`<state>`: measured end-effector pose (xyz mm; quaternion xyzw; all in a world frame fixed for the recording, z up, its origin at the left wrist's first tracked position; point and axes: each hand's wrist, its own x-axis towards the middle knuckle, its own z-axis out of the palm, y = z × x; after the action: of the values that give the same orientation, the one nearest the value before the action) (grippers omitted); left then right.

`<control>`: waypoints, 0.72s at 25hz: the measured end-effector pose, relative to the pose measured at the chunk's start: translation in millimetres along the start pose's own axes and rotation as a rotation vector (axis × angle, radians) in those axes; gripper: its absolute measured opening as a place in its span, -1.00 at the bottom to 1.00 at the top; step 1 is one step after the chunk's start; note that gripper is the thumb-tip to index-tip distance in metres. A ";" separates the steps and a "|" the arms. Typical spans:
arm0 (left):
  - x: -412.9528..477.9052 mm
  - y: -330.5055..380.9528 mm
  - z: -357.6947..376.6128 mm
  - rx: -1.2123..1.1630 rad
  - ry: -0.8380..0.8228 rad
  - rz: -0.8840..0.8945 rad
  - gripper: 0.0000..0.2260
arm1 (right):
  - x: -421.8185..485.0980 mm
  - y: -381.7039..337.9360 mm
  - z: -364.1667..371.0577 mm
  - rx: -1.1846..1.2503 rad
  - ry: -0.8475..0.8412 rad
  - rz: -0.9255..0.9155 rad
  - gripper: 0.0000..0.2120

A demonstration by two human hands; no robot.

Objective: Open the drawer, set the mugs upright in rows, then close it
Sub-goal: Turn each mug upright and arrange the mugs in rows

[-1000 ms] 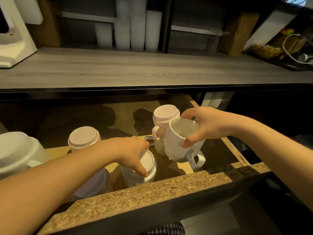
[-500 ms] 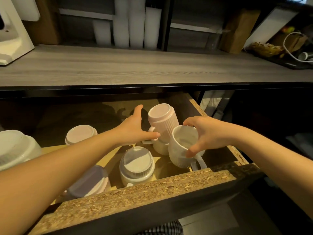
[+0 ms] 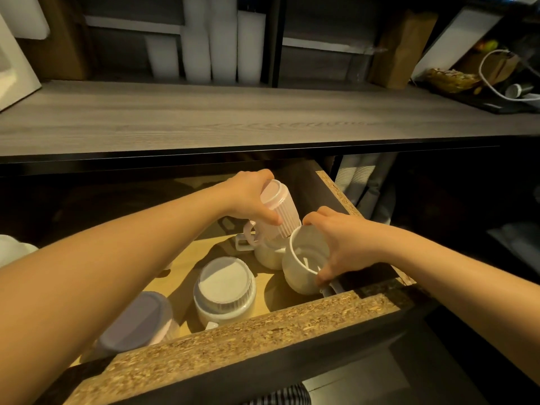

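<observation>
The drawer (image 3: 251,331) is pulled open. The left hand (image 3: 251,197) is wrapped round a pink ribbed mug (image 3: 280,211), base up and tilted, lifted above the drawer floor. Right beside it, the right hand (image 3: 342,244) grips the rim of an upright white mug (image 3: 301,267), mouth facing up, near the drawer's front-right corner.

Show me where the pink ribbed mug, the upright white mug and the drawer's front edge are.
pink ribbed mug (image 3: 282,220): head view, on its ribbed side below the upturned base.
upright white mug (image 3: 296,271): head view, on its outer wall left of the opening.
drawer front edge (image 3: 263,331): head view, on the chipboard top edge.
</observation>
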<state>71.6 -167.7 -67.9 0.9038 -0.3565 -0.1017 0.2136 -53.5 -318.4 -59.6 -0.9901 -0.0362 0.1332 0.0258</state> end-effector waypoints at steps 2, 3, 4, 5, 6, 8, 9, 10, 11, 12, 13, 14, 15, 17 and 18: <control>-1.2 -0.3 0.9 -0.005 0.024 0.001 -0.33 | 0.2 0.0 -0.5 -0.001 -0.003 -0.009 -0.12; -1.6 -0.7 1.5 -0.007 0.031 0.001 -0.34 | 0.3 0.1 -0.6 -0.001 -0.005 -0.010 -0.12; -1.7 -1.6 1.8 -0.012 0.037 0.000 -0.35 | 0.8 0.3 -0.6 -0.002 -0.008 -0.012 -0.12; -1.9 -2.5 2.0 -0.016 0.039 0.000 -0.35 | 1.4 0.4 -0.4 -0.003 -0.011 -0.010 -0.12; -2.1 -3.2 2.2 -0.016 0.040 -0.001 -0.36 | 2.0 0.3 -0.2 -0.007 -0.018 -0.007 -0.12; -2.0 -2.8 2.8 -0.003 0.047 -0.009 -0.36 | 3.9 0.0 -0.4 -0.037 -0.033 0.007 -0.11; -1.5 -1.9 3.4 0.011 0.056 -0.010 -0.37 | 5.5 0.1 -0.8 -0.054 -0.039 0.017 -0.10; -0.8 -0.6 4.4 0.031 0.067 -0.008 -0.37 | 7.7 -0.2 -1.7 -0.063 -0.048 0.028 -0.10; -0.1 1.0 5.6 0.054 0.080 -0.006 -0.37 | 8.9 -0.6 -2.6 -0.058 -0.058 0.038 -0.09; 0.9 1.9 6.3 0.075 0.093 -0.007 -0.37 | 10.3 -0.9 -3.2 -0.047 -0.066 0.046 -0.08; 2.0 1.9 6.6 0.090 0.104 -0.011 -0.36 | 11.0 -1.1 -2.9 -0.039 -0.067 0.051 -0.08; 3.1 0.6 6.2 0.102 0.114 -0.019 -0.35 | 11.6 -1.4 -1.8 -0.041 -0.057 0.051 -0.08; 3.7 -1.6 5.6 0.110 0.125 -0.029 -0.35 | 12.5 -1.7 -0.1 -0.053 -0.038 0.047 -0.08; 4.6 -7.0 3.8 0.124 0.147 -0.050 -0.34 | 16.6 -2.0 3.0 -0.067 0.003 0.037 -0.08; 5.3 -9.6 2.8 0.135 0.162 -0.060 -0.34 | 20.2 -2.6 3.3 -0.058 0.013 0.033 -0.08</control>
<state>80.3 -165.9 -75.0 0.9316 -0.3171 -0.0102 0.1772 -35.1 -314.0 -68.0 -0.9917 -0.0234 0.1262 -0.0048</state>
